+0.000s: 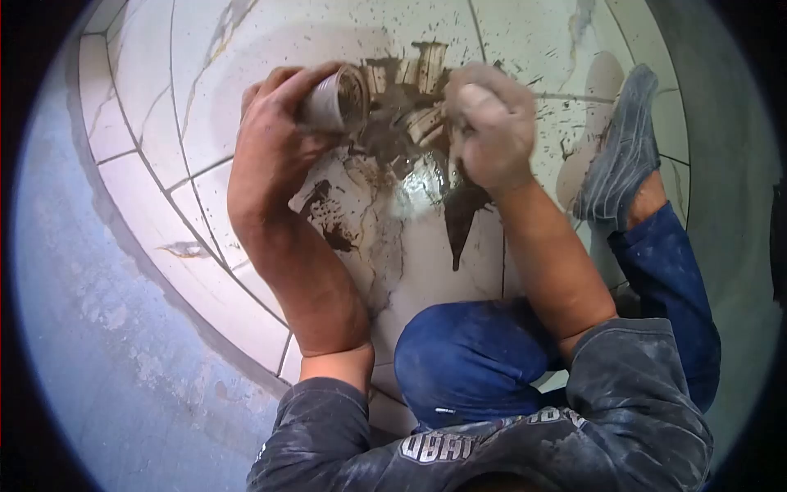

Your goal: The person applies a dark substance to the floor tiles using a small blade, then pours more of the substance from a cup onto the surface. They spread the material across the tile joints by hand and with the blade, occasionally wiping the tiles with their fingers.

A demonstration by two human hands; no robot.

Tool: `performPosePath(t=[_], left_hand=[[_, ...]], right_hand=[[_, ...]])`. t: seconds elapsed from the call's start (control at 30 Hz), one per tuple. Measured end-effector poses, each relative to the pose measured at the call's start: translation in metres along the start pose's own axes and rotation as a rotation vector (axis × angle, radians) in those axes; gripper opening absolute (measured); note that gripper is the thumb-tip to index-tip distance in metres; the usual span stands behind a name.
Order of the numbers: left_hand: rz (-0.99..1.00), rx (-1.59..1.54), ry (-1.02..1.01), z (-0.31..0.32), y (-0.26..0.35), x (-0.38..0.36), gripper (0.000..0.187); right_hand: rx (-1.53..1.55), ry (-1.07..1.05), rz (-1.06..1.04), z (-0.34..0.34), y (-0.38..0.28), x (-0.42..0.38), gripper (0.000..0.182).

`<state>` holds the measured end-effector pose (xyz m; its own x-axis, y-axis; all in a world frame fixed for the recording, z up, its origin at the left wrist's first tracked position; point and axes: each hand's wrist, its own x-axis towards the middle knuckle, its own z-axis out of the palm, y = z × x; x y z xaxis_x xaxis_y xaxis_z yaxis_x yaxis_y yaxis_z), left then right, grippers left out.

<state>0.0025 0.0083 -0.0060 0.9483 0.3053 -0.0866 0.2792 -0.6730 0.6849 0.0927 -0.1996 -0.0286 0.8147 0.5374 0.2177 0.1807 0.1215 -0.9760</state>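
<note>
l. hand (283,123) is gripping a grey, round, ridged can (325,107) from the side, fingers wrapped over it. can's tipped nearly on its side, open end facing r., inside coated w/ dark muck; it's at the l. edge of a dark grey-brown wet smear (384,135) on the floor. r. hand (492,123) is on the opp. side of the smear, fingers curled in, but blurred, so can't tell what, if anything, it's gripping. btwn the hands, pale tan streaked patches (431,67) show in the muck; can't tell if loose pcs. a dark, pointed, triangular shape (463,225) is just below the r. hand, tip toward the person. all this is on white, marble-look floor tiles (287,37) w/ brown/grey veins, dark splatter nearby. grey striped sock-like footwear (619,152) rests on the r., near blue trousers (471,353).
</note>
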Motion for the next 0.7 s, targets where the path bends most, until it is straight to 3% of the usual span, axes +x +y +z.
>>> performPosePath(t=[0.03, 0.1, 0.23, 0.27, 0.37, 0.4, 0.7], left_hand=[[-0.015, 0.003, -0.023, 0.002, -0.003, -0.004, 0.071], [0.052, 0.057, -0.008, 0.003, -0.004, 0.002, 0.072], [0.029, 0.053, -0.015, 0.005, -0.005, -0.001, 0.072], [0.02, 0.065, -0.02, 0.005, -0.003, 0.0, 0.072], [0.014, 0.072, 0.009, 0.006, 0.003, 0.004, 0.071], [-0.001, 0.074, 0.004, 0.008, 0.001, 0.002, 0.07], [-0.011, 0.153, -0.017, 0.011, 0.003, 0.002, 0.072]], right_hand=[[0.008, 0.007, 0.025, 0.001, 0.01, -0.005, 0.027], [-0.308, 0.051, -0.028, 0.001, 0.025, 0.003, 0.026], [0.053, 0.019, -0.019, 0.001, -0.002, 0.009, 0.027], [0.004, 0.049, 0.055, 0.005, 0.007, 0.005, 0.027], [-0.06, 0.073, 0.037, 0.005, 0.014, 0.006, 0.028], [-0.044, 0.016, -0.072, 0.001, 0.001, 0.009, 0.03], [-0.079, 0.026, -0.037, 0.002, 0.005, 0.005, 0.029]])
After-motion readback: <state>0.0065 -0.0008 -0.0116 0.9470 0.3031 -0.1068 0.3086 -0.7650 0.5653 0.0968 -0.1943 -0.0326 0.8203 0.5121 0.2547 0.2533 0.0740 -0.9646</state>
